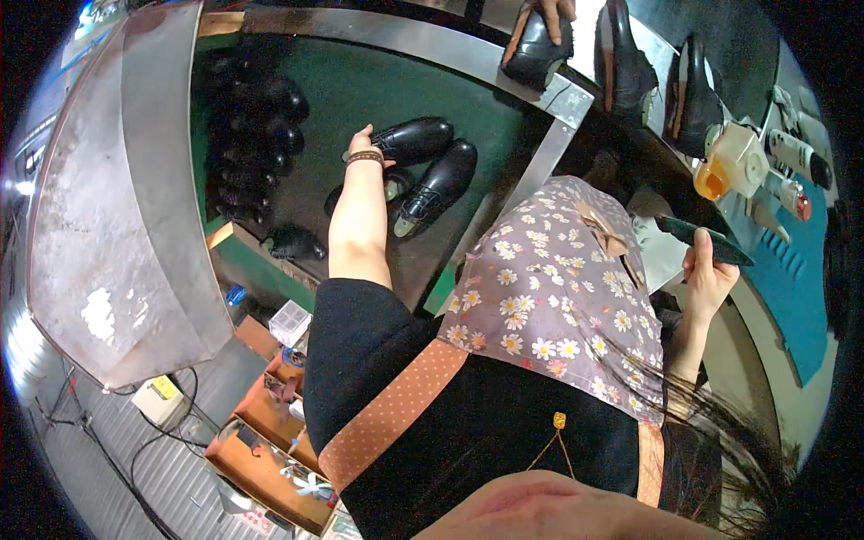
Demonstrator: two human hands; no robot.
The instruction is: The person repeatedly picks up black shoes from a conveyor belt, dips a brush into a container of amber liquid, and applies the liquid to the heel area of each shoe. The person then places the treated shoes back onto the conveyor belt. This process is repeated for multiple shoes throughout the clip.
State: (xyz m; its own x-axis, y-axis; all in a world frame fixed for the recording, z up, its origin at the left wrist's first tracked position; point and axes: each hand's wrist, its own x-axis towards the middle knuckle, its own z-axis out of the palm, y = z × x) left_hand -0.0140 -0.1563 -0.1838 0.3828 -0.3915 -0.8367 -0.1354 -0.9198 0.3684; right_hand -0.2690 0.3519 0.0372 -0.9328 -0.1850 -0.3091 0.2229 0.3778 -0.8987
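Observation:
My left hand (364, 147) reaches out over the dark green surface and closes around the heel end of a black lace-up shoe (418, 139). Some of its fingers are hidden behind the shoe. A second black lace-up shoe (443, 184) lies just right of it, its pale lining showing. Off to the right, my right hand (708, 275) grips a flat dark piece (706, 239) with the thumb on top; its kind is unclear. At the top, another person's hand (560, 16) rests on a black shoe (537, 54).
Several black shoes (261, 135) crowd the left of the green surface (351, 76), beside a large metal hood (117, 189). Upright black shoes (627, 67) stand at upper right. Bottles (738, 160) sit near a blue mat (792, 279). An open compartmented box (270, 450) lies lower left.

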